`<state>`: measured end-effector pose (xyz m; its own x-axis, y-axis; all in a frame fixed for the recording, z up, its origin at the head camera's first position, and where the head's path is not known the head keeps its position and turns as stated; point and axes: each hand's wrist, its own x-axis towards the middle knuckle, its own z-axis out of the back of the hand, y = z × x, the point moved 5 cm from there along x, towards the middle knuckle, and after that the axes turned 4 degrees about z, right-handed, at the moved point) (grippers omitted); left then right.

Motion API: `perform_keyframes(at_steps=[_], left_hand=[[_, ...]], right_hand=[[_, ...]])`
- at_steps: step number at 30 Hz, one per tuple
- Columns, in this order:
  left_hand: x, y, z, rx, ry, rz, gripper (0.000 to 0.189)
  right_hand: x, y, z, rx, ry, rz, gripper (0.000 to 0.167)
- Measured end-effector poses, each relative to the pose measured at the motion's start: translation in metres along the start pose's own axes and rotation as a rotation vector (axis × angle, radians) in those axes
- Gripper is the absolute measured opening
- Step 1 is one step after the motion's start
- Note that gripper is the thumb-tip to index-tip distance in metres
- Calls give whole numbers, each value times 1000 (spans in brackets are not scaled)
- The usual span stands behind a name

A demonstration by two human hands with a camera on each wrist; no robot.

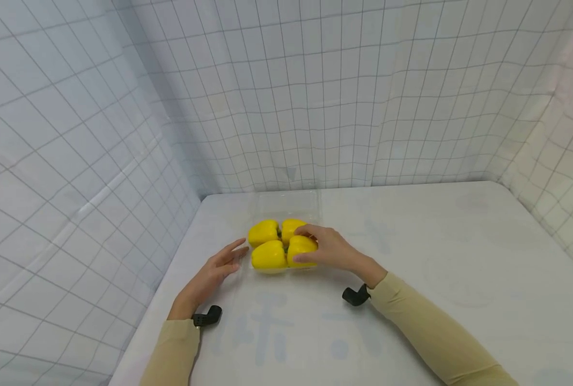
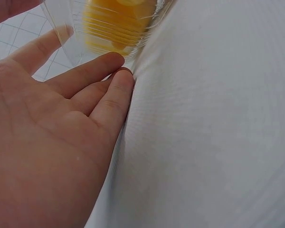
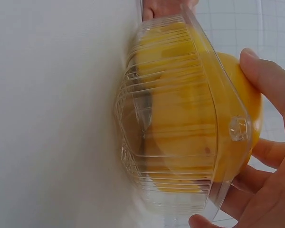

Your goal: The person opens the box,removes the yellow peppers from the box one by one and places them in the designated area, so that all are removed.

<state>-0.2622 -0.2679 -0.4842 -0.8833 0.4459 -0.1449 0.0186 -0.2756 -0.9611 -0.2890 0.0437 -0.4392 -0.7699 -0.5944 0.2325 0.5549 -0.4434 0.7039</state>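
Observation:
Several yellow bell peppers sit in a clear plastic clamshell container [image 3: 180, 202], two in the far row and two in the near row. The near right bell pepper [image 1: 302, 249] is held by my right hand [image 1: 333, 249], thumb on its near side and fingers over its far side. In the right wrist view that pepper bulges above the container's rim. My left hand [image 1: 216, 269] lies at the container's left side, fingers loosely extended. Its fingertips reach the ribbed wall in the left wrist view; whether they press on it I cannot tell. The near left bell pepper [image 1: 269, 256] is closest to it.
The container's clear lid [image 1: 286, 203] stands open at the back, toward the gridded curtain [image 1: 315, 107]. A white table surface [image 1: 426, 257] extends to the right and in front. Another gridded curtain borders the left edge.

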Motion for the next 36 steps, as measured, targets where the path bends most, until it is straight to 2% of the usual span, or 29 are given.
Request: perform_keyframes(at_steps=[5,11,16,22,36], left_hand=[[-2,0,-2,12,4,-27,61],[-2,-2,-3,0,-13,-18,62],[-2,-6,-3,11,-25,-49,63],[-2,-11,-4,34,-39,-65,63],[-2,-8,-4,65,-38,-60,64]], right_hand=[[-2,1,-1,12,19,30,72],[-3,5,2,-22,29,61,66],[-2,7,5,-47,25,84,62],[-2,8,7,-60,3,111,62],[-2,9,12,-54,-39,130,61]])
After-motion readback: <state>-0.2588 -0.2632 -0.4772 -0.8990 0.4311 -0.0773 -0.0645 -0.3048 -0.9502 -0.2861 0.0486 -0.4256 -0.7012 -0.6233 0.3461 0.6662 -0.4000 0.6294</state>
